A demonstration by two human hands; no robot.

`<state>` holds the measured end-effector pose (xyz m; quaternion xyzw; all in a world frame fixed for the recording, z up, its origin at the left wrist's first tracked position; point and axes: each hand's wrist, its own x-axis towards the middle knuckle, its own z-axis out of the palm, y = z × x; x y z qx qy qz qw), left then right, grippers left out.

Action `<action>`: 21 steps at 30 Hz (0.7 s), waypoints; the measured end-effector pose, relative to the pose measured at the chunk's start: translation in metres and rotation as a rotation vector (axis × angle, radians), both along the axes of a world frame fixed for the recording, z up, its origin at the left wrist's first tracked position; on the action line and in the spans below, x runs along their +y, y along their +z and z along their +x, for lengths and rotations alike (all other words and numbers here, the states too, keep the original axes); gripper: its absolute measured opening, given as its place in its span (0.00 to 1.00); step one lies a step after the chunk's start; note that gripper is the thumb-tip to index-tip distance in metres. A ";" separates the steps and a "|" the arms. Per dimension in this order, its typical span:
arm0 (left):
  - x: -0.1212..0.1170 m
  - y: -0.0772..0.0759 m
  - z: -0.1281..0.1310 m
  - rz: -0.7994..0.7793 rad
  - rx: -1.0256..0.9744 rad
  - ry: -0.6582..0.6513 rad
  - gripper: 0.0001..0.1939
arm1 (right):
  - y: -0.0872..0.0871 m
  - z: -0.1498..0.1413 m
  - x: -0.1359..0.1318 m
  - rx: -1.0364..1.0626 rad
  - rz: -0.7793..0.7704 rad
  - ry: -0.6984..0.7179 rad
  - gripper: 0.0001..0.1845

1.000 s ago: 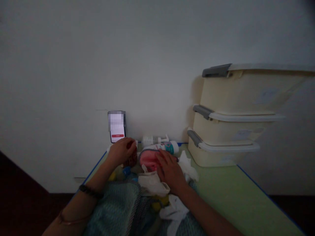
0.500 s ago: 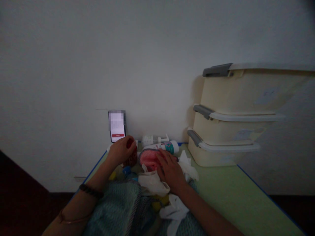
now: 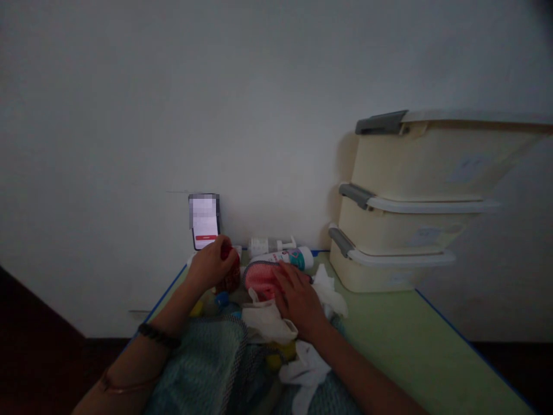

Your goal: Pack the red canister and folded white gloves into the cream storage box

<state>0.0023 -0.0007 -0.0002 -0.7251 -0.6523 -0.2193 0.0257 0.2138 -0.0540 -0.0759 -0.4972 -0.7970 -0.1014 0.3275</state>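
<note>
At the far left of the pile my left hand [image 3: 211, 266] is closed, its fingers curled over the top of a red item with printing [image 3: 230, 278], whose kind I cannot make out. My right hand [image 3: 300, 297] lies with fingers spread on a pink cloth [image 3: 258, 278]. Behind that cloth are a white tube with a teal patch [image 3: 298, 257] and a clear pump bottle [image 3: 261, 246] on its side. Close to the right wrist lie a crumpled white cloth [image 3: 268, 323] and white gloves [image 3: 309, 369]. A teal knitted cloth [image 3: 203, 363] spreads between the forearms.
Three cream storage boxes with grey latches [image 3: 389, 230] are stacked at the right of the green table [image 3: 389, 334]. A lit phone [image 3: 205, 222] leans on the wall at the back left. A blue-capped bottle [image 3: 222, 300] and yellow pieces [image 3: 280, 356] show in the pile.
My left hand has shifted very slightly at the red item. The right hand stays on the pink cloth, and the view has moved a touch.
</note>
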 end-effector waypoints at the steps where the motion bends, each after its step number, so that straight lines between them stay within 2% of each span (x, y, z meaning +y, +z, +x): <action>1: 0.000 0.000 0.000 0.000 0.001 -0.002 0.14 | 0.000 0.000 0.000 0.003 -0.001 -0.001 0.21; 21: -0.002 0.001 0.000 0.012 0.015 0.001 0.15 | 0.000 0.001 0.000 0.013 0.003 0.010 0.21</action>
